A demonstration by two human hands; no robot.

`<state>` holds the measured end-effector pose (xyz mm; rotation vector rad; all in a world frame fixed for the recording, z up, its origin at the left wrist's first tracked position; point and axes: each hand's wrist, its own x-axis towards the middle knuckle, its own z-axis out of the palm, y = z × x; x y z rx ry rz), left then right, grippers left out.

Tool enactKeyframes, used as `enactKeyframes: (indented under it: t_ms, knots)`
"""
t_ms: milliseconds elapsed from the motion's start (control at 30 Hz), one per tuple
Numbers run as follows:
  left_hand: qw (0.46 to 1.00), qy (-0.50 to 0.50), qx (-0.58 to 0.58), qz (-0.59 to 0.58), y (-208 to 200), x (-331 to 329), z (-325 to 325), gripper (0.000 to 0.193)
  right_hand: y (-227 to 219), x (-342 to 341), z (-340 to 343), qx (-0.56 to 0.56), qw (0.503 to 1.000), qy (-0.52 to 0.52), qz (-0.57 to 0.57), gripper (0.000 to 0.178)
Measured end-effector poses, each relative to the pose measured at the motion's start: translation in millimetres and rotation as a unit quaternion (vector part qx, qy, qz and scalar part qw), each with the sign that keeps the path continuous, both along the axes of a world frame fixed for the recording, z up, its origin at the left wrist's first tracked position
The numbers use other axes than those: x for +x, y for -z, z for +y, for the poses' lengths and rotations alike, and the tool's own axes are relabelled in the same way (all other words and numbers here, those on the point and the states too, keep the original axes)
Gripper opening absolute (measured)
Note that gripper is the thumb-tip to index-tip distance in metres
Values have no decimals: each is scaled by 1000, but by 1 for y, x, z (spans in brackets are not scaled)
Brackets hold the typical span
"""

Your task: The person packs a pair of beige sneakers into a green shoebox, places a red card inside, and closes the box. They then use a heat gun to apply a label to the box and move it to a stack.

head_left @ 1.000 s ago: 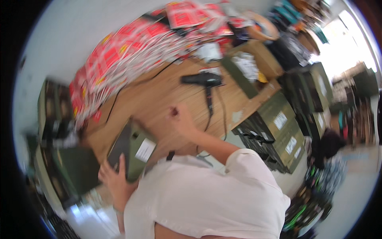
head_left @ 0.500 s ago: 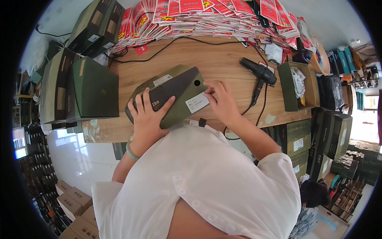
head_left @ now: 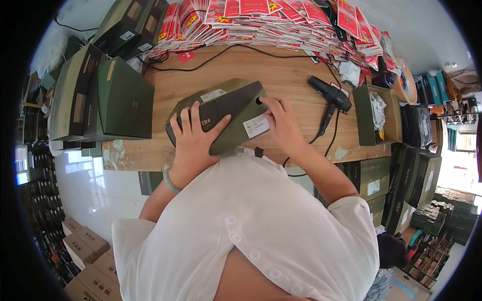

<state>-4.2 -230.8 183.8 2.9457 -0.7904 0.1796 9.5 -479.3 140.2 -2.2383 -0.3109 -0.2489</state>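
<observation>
A dark green and black shoe box lies at an angle on the wooden table in front of me. My left hand holds it, with fingers spread across the black side and the thumb by its near edge. At its right end is a round black hole, beside a white label. My right hand is at that end with fingers curled together, index fingertip at the rim of the hole and thumb just below. Whatever may be between those fingertips is too small to make out.
A black hair dryer with a cord lies to the right, near an open green box holding white paper. Stacked green boxes stand at the left. Piles of red printed packets line the back, with a black cable before them.
My right fingertips have come in from beside the hole to its rim. The view has shifted slightly. My left hand stays on the shoe box.
</observation>
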Motion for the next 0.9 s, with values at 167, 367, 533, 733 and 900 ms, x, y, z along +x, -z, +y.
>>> enactKeyframes:
  t_ms: [167, 367, 533, 733, 900]
  knots:
    - [1000, -5, 9, 7, -2, -1, -1, 91, 1, 0, -2, -17, 1000, -14, -5, 42]
    - [1000, -10, 14, 12, -2, -6, 2, 93, -8, -14, -1, 39, 999, 4, 9, 40]
    - [999, -2, 8, 37, -9, -2, -3, 92, 20, -18, -2, -52, 994, 97, -3, 36]
    - [999, -6, 54, -7, 5, -7, -6, 99, 47, -14, 2, -14, 993, 76, -88, 11]
    - [994, 10, 102, -43, 18, -4, -3, 105, 30, -21, 17, -1, 990, 139, -13, 10]
